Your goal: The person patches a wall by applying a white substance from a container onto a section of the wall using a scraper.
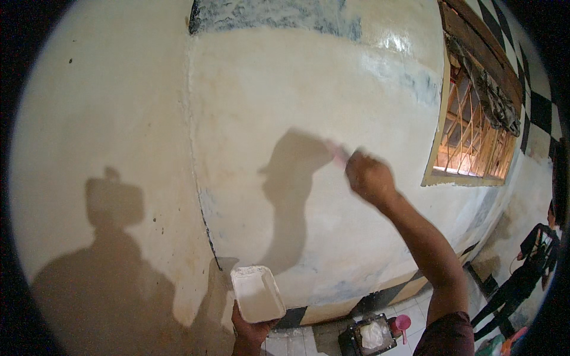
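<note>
My left hand (249, 328) is closed round the underside of a white rectangular tub (259, 293), low in front of the wall. Whitish residue coats the tub's rim and inside. Up at the wall, my right hand (369, 176) is a fist round a small hand tool (337, 153). The tool's pinkish end points up and left at the pale wall (249, 107); motion blur hides its exact kind, and I cannot tell whether it touches the surface. Patches of grey-blue old paint show through the wall's whitish coat.
A barred window (472, 130) with dark cloth hanging in it is at the right. Below, a dark box (350, 341) with something white on top stands on the tiled floor beside a pink dipper (402, 322). Another person (522, 267) in dark clothes stands at the far right.
</note>
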Tool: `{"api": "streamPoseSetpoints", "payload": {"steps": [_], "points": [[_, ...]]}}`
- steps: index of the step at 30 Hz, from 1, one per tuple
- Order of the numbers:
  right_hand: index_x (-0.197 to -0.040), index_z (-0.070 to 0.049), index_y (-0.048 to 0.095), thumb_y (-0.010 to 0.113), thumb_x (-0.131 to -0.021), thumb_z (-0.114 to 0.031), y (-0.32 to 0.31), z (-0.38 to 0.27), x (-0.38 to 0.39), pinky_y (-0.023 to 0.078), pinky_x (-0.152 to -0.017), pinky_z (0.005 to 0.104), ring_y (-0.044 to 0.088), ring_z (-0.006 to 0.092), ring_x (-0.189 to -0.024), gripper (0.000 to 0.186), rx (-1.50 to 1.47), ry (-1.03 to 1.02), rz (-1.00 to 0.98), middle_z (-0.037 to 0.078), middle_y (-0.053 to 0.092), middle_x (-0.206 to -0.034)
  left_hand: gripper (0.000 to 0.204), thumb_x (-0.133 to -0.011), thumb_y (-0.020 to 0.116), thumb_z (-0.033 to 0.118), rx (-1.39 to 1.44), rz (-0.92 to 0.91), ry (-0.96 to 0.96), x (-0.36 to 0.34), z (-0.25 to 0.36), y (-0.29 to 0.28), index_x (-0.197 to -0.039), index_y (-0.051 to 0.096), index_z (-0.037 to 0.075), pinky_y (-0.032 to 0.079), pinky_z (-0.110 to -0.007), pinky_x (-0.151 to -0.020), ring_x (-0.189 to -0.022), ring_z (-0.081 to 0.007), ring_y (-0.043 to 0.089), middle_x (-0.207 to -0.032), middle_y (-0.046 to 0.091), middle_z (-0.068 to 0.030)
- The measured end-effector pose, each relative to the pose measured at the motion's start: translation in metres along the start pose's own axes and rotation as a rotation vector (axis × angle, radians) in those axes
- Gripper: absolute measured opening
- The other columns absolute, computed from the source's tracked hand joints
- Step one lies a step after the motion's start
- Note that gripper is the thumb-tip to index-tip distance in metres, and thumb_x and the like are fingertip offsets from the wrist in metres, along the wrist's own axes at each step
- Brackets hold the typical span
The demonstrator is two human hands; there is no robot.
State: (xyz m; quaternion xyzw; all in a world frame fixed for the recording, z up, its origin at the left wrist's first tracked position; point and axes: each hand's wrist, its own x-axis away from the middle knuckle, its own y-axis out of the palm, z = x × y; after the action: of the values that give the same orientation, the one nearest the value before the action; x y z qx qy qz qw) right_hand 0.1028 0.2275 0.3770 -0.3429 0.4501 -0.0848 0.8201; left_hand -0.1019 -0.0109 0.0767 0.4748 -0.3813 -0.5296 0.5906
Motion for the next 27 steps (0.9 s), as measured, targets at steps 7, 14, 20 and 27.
{"api": "streamPoseSetpoints", "payload": {"steps": [7,14,20,27], "points": [[-0.098,-0.001,0.063,0.06,-0.077,-0.018,-0.05,0.016,-0.107,0.051,-0.071,0.0472,0.063,0.0387,-0.076,0.028,-0.252,0.594,0.6,0.018,0.066,-0.08,0.06,-0.089,0.038,0.058,-0.058,0.187,0.123,0.011,-0.005,0.014,-0.132,0.046,0.016,0.053,-0.053,-0.069,-0.105,-0.0353,0.058,-0.117,0.057,-0.0102],[-0.087,0.001,0.06,0.053,-0.081,-0.006,-0.043,-0.225,-0.168,0.055,-0.068,0.0453,0.067,0.0347,-0.08,0.011,-0.516,-0.165,0.404,0.018,0.066,-0.09,0.061,-0.086,0.041,0.06,0.106,0.103,0.104,0.017,-0.002,0.003,-0.125,0.05,0.014,0.041,-0.042,-0.044,-0.076,-0.0287,0.059,-0.108,0.059,-0.0102],[-0.091,-0.008,0.062,0.051,-0.085,-0.014,-0.11,-0.176,-0.214,0.055,-0.067,0.0469,0.066,0.0341,-0.085,0.013,-0.397,-0.149,0.686,0.016,0.065,-0.094,0.057,-0.088,0.041,0.056,0.095,0.244,0.152,0.025,0.006,0.015,-0.124,0.051,0.013,0.04,-0.038,-0.04,-0.073,-0.0276,0.058,-0.106,0.058,-0.0122],[-0.133,-0.01,0.043,0.048,-0.09,-0.027,-0.031,-0.085,-0.198,0.054,-0.081,0.0426,0.063,0.0289,-0.103,0.047,0.008,-0.368,0.394,0.017,0.057,-0.125,0.062,-0.089,0.042,0.056,0.076,0.049,0.14,0.025,0.012,-0.004,-0.133,0.045,0.013,0.052,-0.055,-0.076,-0.107,-0.0364,0.057,-0.12,0.056,-0.0129]]}}
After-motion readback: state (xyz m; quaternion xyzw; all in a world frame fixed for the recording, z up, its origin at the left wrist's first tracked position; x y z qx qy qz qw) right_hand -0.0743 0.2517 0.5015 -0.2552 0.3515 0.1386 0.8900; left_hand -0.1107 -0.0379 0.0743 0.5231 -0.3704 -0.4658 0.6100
